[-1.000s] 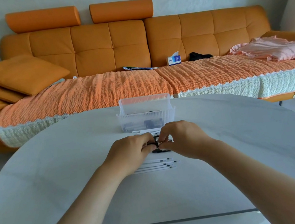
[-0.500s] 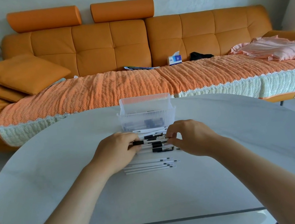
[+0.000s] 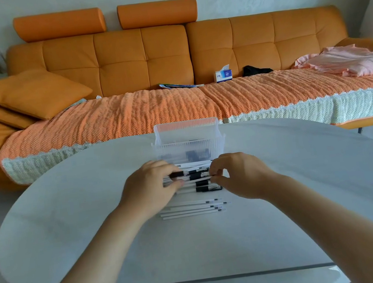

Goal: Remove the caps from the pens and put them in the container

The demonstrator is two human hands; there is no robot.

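To the front left of the container, the left hand [image 3: 148, 187] curls its grip round the left end of a pen [image 3: 197, 180]. The pen lies level across a heap of capped pens [image 3: 203, 189], white with black caps. The heap rests on the tabletop [image 3: 71, 217] just in front of the container [image 3: 188, 141]. Farther from the container, a row of bare pens [image 3: 190, 209] lies side by side, tips to the right. Dark caps [image 3: 192, 156] show blurred through the container's clear ribbed wall. To its front right, the right hand [image 3: 240, 177] has a narrow grip, pinching the pen's right end between thumb and forefinger.
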